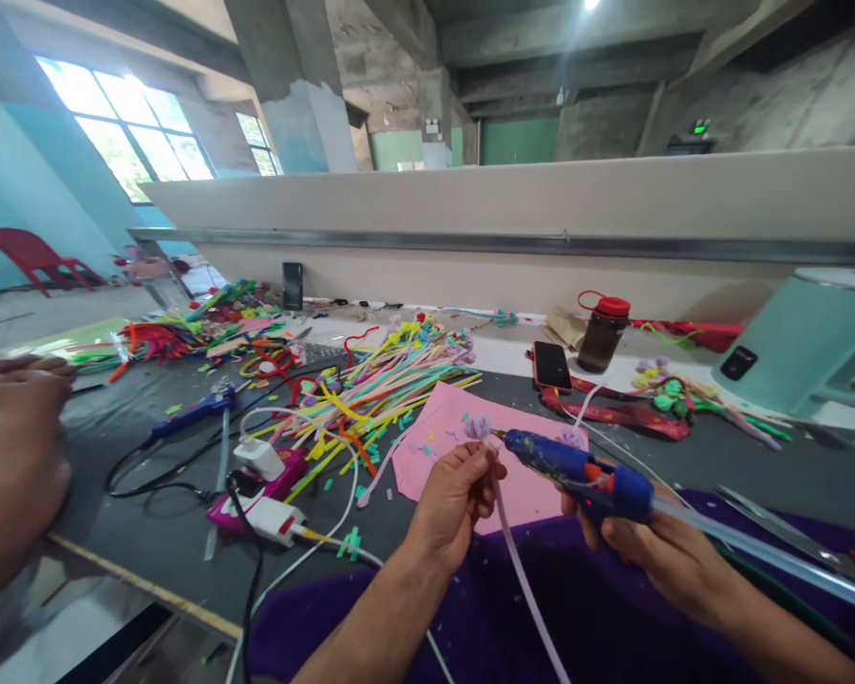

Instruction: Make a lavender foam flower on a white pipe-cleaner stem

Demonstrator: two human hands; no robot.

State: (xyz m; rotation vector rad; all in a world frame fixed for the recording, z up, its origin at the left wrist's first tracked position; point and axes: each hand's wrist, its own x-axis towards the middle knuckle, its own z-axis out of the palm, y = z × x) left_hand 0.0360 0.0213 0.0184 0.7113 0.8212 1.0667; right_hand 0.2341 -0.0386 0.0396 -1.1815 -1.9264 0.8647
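Head view: left hand (pixel 450 499) pinches a lilac pipe-cleaner flower (pixel 478 427) by its stem — bud up, stem running down toward the person. Right hand (pixel 666 556) is clenched round a blue glue gun (pixel 577 470); its long axis lies horizontal, nozzle pointing left, tip just beside the bud, nearly touching. Both sit over a pink sheet (pixel 434 442) on the dark table (pixel 149 532). A co-worker's hands (pixel 18 418) at far left, well apart. Containers: brown bottle (pixel 602 332) w/ red lid shut, contents unclear; teal tub (pixel 812 342) at right — inside hidden.
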